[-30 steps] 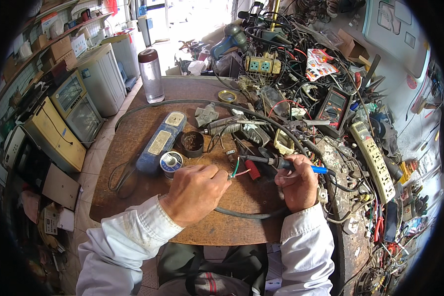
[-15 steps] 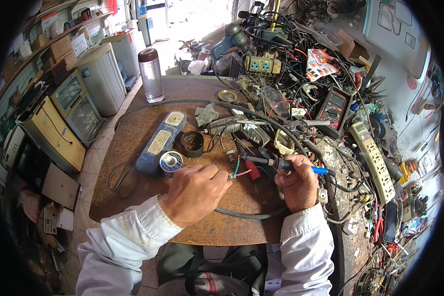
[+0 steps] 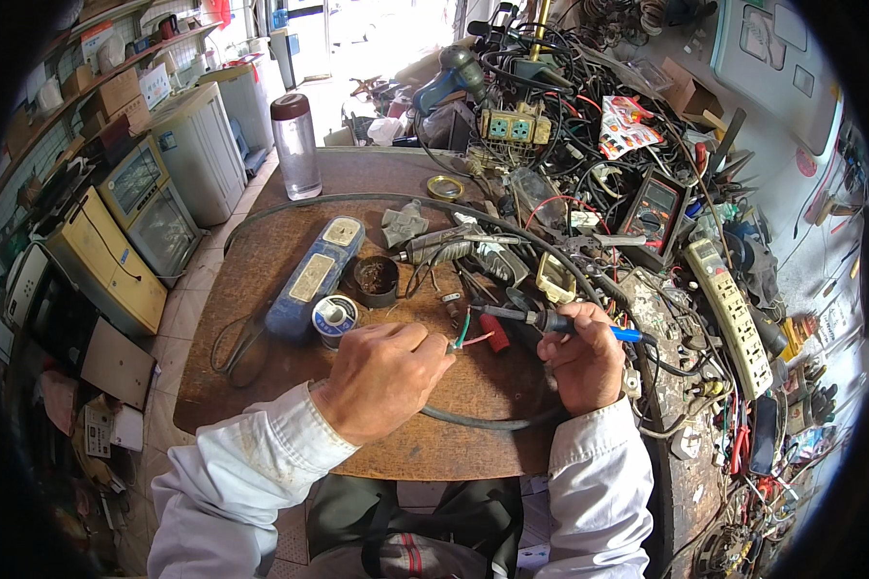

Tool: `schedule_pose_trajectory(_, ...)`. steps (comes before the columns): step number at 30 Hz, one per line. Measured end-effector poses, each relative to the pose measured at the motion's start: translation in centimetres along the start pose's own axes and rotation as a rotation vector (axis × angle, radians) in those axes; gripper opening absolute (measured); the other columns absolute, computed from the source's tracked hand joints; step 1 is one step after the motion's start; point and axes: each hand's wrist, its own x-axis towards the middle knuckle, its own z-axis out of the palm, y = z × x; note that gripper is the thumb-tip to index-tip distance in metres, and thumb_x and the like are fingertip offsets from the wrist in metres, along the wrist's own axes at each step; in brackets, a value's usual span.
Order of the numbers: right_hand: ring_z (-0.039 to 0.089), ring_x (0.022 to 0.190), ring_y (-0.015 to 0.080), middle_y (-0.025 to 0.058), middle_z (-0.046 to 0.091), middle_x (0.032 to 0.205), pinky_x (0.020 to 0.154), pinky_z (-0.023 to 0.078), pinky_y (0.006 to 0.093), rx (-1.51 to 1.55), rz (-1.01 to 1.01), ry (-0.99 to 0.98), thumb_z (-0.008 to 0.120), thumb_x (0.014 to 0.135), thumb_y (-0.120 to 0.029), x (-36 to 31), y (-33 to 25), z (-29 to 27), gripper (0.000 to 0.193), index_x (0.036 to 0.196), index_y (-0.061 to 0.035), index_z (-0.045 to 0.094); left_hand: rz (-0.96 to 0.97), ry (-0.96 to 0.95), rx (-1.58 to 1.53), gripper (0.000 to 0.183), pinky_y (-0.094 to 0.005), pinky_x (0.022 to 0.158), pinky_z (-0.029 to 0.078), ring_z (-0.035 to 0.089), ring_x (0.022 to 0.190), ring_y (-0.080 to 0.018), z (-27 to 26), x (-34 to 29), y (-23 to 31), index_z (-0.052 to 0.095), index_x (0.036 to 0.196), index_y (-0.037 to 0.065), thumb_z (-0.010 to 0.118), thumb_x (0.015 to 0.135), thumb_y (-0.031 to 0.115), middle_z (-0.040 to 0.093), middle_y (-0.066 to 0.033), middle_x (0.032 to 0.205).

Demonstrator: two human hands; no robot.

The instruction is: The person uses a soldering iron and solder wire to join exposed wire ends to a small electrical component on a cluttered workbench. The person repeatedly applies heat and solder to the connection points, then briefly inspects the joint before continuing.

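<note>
My left hand [image 3: 381, 378] is closed on a cable whose green and pinkish-red wires [image 3: 464, 330] stick out past the fingertips; the cable inside the grip is hidden. Between the fingers of my right hand [image 3: 589, 365] is a soldering iron [image 3: 553, 322] with a blue handle end, pointing left. Its tip lies close to the end of the green wire; whether they touch I cannot tell. Just beyond my left hand stand a solder spool [image 3: 336, 318] and a round dark tin [image 3: 376, 281] with brown contents. Beneath the iron lies a red cylindrical piece [image 3: 493, 333].
A blue elongated tool [image 3: 316, 275] lies left of the tin, and a clear bottle [image 3: 297, 154] stands at the far left. A thick black cable [image 3: 492, 422] loops over the wooden table. Tangled cords, a multimeter [image 3: 653, 214] and a power strip [image 3: 734, 314] crowd the right side.
</note>
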Motion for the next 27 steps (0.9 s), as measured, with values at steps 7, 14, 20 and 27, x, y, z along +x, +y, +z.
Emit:
schedule_pose_trajectory(7, 0.06, 0.064, 0.0225, 0.0117, 0.064, 0.077, 0.062, 0.051, 0.0365, 0.0, -0.012, -0.009, 0.056, 0.085, -0.013, 0.07, 0.12, -0.04, 0.02, 0.094, 0.0037, 0.063, 0.009, 0.013, -0.006, 0.018, -0.0358, 0.051, 0.049, 0.063, 0.061, -0.0249, 0.03, 0.02, -0.03, 0.066, 0.084, 0.003, 0.078, 0.077, 0.015, 0.059, -0.0081, 0.069)
schedule_pose_trajectory(14, 0.06, 0.065, 0.0229, 0.0124, 0.064, 0.077, 0.064, 0.05, 0.0364, 0.014, -0.018, -0.041, 0.057, 0.084, -0.013, 0.07, 0.11, -0.04, 0.02, 0.094, 0.004, 0.063, 0.006, 0.017, -0.015, 0.018, -0.0363, 0.051, 0.048, 0.062, 0.06, -0.0261, 0.05, -0.01, -0.02, 0.066, 0.084, 0.003, 0.078, 0.077, 0.015, 0.058, -0.0084, 0.069)
schedule_pose_trajectory(20, 0.058, 0.065, 0.0231, 0.0095, 0.063, 0.082, 0.066, 0.048, 0.0374, -0.033, -0.018, -0.066, 0.059, 0.085, -0.017, 0.12, 0.11, -0.55, 0.021, 0.097, 0.0001, 0.062, 0.015, 0.02, -0.006, 0.018, -0.0365, 0.052, 0.048, 0.062, 0.06, -0.0264, -0.03, 0.08, 0.08, 0.066, 0.084, 0.003, 0.078, 0.077, 0.015, 0.058, -0.0086, 0.069)
schedule_pose_trajectory(27, 0.059, 0.065, 0.0229, 0.0124, 0.064, 0.077, 0.065, 0.05, 0.0364, 0.01, -0.014, -0.038, 0.057, 0.083, -0.013, -0.06, -0.02, 0.05, 0.02, 0.093, 0.004, 0.063, 0.004, 0.013, -0.009, 0.018, -0.0364, 0.052, 0.049, 0.063, 0.06, -0.0263, -0.1, 0.06, 0.12, 0.066, 0.083, 0.003, 0.078, 0.077, 0.015, 0.059, -0.0089, 0.069)
